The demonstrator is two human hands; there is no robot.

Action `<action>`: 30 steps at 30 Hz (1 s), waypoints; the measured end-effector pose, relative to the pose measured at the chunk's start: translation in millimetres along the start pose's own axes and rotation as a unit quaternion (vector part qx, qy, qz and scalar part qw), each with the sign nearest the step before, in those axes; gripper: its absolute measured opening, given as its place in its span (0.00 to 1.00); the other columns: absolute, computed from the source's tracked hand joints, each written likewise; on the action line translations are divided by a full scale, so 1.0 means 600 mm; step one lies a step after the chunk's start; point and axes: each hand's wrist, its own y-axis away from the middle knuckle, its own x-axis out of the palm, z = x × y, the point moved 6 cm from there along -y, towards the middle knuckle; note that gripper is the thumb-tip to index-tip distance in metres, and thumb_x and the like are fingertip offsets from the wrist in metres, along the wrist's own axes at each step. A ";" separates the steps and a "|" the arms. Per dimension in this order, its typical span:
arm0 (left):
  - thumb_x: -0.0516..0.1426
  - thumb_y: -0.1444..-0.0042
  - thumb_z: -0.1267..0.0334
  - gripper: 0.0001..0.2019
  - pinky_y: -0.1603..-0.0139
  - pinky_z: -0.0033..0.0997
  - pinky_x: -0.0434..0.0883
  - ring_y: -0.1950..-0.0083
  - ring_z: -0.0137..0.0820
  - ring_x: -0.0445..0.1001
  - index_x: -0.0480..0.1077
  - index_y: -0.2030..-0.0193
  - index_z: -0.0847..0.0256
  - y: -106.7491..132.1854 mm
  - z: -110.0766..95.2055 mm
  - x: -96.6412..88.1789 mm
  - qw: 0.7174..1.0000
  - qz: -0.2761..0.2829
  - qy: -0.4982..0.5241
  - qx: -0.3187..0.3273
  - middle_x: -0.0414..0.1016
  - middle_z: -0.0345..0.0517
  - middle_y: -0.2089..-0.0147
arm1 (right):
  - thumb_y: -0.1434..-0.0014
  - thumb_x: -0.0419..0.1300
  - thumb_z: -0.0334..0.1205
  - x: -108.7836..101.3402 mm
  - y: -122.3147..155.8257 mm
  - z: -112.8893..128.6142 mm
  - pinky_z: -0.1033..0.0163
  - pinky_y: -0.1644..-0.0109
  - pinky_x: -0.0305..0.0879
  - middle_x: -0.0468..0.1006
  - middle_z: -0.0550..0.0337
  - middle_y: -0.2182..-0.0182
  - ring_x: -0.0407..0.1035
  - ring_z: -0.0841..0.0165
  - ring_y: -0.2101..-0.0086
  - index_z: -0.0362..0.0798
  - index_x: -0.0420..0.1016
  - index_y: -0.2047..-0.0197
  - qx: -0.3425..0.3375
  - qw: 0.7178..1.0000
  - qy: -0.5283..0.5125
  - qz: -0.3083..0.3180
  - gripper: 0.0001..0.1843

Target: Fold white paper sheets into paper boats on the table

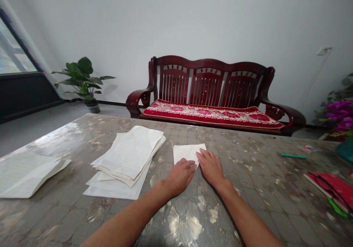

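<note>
A small white folded sheet of paper [186,152] lies flat on the table in front of me. My left hand [179,176] rests over its lower edge, fingers lying together and pointing right. On the right edge is my right hand [211,166], its fingers stretched out over the paper's side. The fingertips of both hands come close together near the lower right corner, which they partly cover. To the left of my hands sits an uneven stack of written white sheets [132,153].
More paper [27,173] lies at the table's left edge. On the right are a green pen [293,156], a red notebook [328,186] with dark glasses on it, and purple flowers [340,114] in a pot. A wooden bench [206,79] stands behind the patterned table [248,210].
</note>
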 end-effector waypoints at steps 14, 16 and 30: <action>0.56 0.45 0.74 0.25 0.37 0.47 0.62 0.38 0.42 0.69 0.69 0.40 0.55 0.010 0.048 -0.041 0.999 0.036 -0.008 0.029 0.73 0.49 0.39 | 0.35 0.52 0.29 -0.007 0.017 0.014 0.59 0.50 0.63 0.79 0.57 0.49 0.71 0.64 0.51 0.53 0.78 0.49 -0.054 0.997 -0.056 -0.013 0.18; 0.55 0.45 0.74 0.25 0.36 0.50 0.62 0.37 0.44 0.69 0.69 0.40 0.55 0.011 0.052 -0.046 0.999 0.039 -0.018 0.026 0.72 0.50 0.38 | 0.35 0.52 0.29 -0.006 0.017 0.013 0.59 0.49 0.63 0.79 0.57 0.49 0.71 0.63 0.50 0.53 0.77 0.48 -0.047 0.997 -0.053 -0.009 0.19; 0.62 0.43 0.61 0.24 0.32 0.45 0.61 0.32 0.42 0.63 0.70 0.39 0.54 0.011 0.112 -0.024 0.999 0.035 0.034 0.009 0.67 0.52 0.33 | 0.36 0.49 0.28 -0.004 0.017 0.000 0.58 0.44 0.66 0.76 0.57 0.43 0.70 0.64 0.45 0.52 0.76 0.45 -0.019 0.997 -0.079 0.007 0.22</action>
